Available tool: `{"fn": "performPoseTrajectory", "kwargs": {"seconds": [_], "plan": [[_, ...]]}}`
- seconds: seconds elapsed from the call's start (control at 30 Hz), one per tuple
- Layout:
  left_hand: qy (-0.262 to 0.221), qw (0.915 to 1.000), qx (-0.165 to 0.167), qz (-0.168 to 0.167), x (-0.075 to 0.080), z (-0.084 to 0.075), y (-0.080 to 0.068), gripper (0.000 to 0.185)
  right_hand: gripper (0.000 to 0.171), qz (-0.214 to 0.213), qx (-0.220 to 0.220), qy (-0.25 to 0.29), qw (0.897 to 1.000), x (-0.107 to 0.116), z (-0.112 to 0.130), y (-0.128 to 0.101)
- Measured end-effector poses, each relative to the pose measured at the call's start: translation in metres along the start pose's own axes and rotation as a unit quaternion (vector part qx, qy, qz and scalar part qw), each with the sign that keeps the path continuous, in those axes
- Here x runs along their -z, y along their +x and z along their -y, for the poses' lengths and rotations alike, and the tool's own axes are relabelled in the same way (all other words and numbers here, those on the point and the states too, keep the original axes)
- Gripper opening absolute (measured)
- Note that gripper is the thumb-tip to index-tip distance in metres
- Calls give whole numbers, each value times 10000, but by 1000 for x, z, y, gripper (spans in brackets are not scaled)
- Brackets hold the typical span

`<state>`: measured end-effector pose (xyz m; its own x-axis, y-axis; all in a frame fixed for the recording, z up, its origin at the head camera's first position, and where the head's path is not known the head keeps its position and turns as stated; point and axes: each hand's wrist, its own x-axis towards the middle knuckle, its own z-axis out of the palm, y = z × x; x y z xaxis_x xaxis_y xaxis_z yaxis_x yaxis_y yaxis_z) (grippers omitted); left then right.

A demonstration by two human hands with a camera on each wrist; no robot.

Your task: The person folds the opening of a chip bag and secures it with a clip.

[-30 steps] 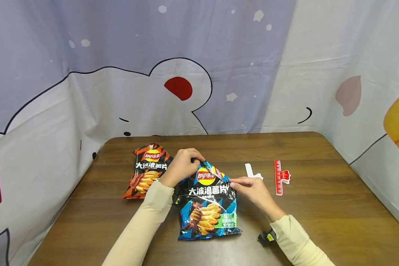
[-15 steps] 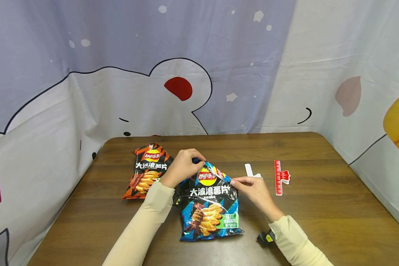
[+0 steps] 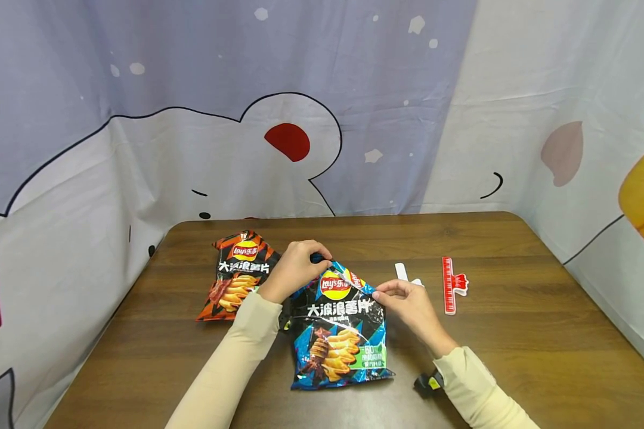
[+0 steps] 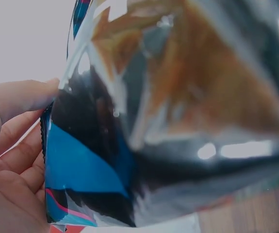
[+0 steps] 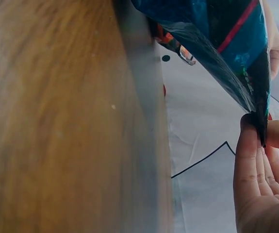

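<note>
A blue and black chip bag (image 3: 335,328) leans upright between my hands in the head view, its printed front toward me. My left hand (image 3: 296,269) pinches the bag's upper left corner between thumb and fingers. In the left wrist view the thumb (image 4: 25,97) lies along the bag's crimped edge. My right hand (image 3: 412,307) pinches the upper right corner. The right wrist view shows that corner of the bag (image 5: 246,58) squeezed flat between thumb and fingers (image 5: 253,165).
An orange and black chip bag (image 3: 238,274) lies left of my left hand. A red bag clip (image 3: 449,286) sits on the wooden table (image 3: 520,333) at the right. A white clip (image 3: 401,272) is partly hidden behind my right hand.
The blue bag has shifted slightly right, along with my right fingertips. Both hands keep their pinch on its top corners.
</note>
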<state>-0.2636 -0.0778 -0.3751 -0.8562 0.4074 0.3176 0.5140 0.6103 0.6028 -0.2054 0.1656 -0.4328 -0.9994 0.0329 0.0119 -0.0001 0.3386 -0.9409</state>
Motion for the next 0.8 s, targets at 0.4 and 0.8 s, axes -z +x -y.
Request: {"fn": "performPoseTrajectory", "kwargs": {"seconds": [0.4, 0.8], "plan": [[200, 9998, -51, 80, 1, 0, 0, 20, 37, 150, -37, 63, 9999, 0, 0, 0], [346, 9991, -210, 93, -1, 3, 0, 15, 32, 202, 119, -85, 9997, 1, 0, -2]]}}
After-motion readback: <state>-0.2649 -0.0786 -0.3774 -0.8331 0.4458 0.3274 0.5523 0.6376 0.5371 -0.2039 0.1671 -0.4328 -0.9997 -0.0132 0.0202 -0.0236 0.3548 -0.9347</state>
